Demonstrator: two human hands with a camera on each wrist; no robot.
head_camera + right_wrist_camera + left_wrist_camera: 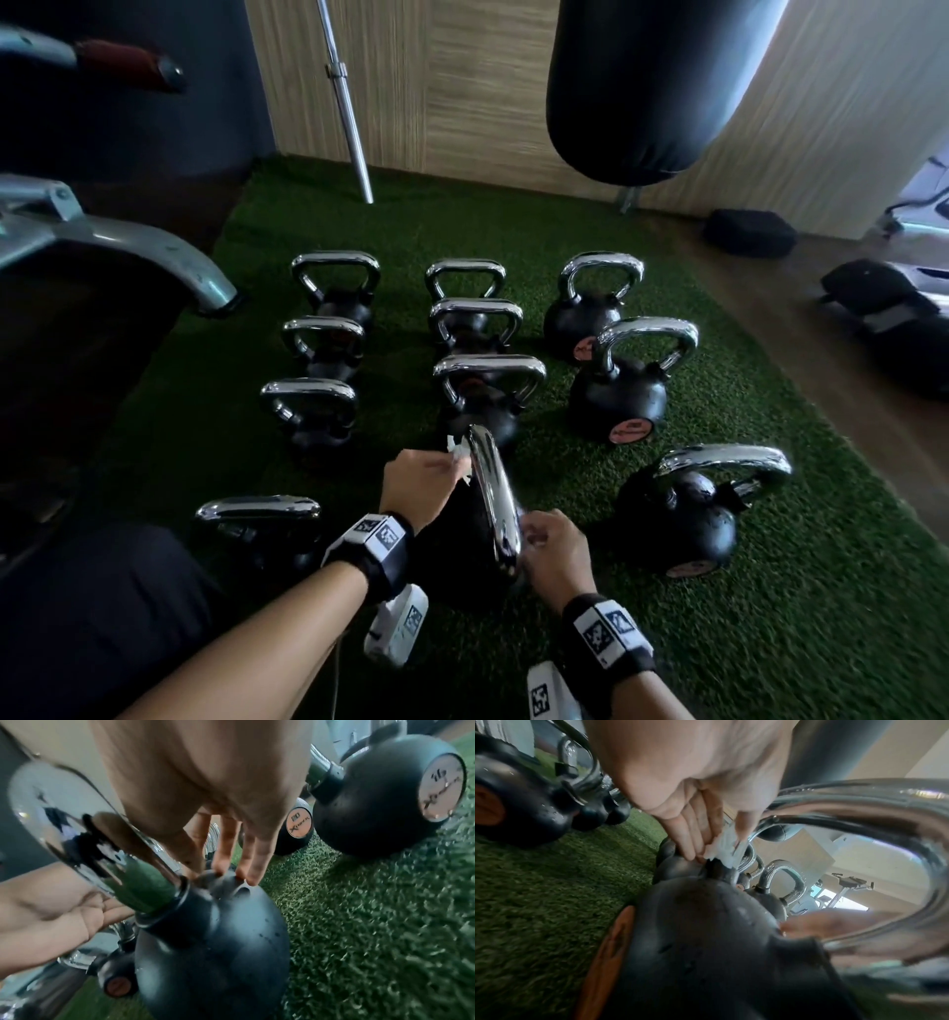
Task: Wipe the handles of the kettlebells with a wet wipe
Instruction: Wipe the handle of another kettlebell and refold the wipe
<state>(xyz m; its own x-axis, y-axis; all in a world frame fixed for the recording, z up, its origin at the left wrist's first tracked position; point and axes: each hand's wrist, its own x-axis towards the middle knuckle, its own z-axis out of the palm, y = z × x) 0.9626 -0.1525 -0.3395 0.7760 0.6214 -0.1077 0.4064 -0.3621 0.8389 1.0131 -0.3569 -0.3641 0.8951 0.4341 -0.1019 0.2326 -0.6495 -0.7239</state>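
Note:
The nearest black kettlebell (pixel 447 560) stands on the turf, its chrome handle (pixel 493 503) pointing away from me. My left hand (pixel 426 483) pinches a white wet wipe (pixel 458 455) at the handle's far end. In the left wrist view the wet wipe (pixel 725 843) is squeezed between thumb and fingers against the handle's far leg, where the handle (pixel 859 801) meets the ball (pixel 706 943). My right hand (pixel 552 547) sits at the near leg. Its straight fingertips (pixel 253 880) touch the top of the ball (pixel 218 943) beside the handle (pixel 64 811).
Several other chrome-handled kettlebells stand in rows on the green turf (pixel 770 616), one close on the right (pixel 683 519) and one close on the left (pixel 257 519). A punching bag (pixel 657 87) hangs ahead. A barbell (pixel 344 103) leans on the wall. A machine frame (pixel 128 246) is at left.

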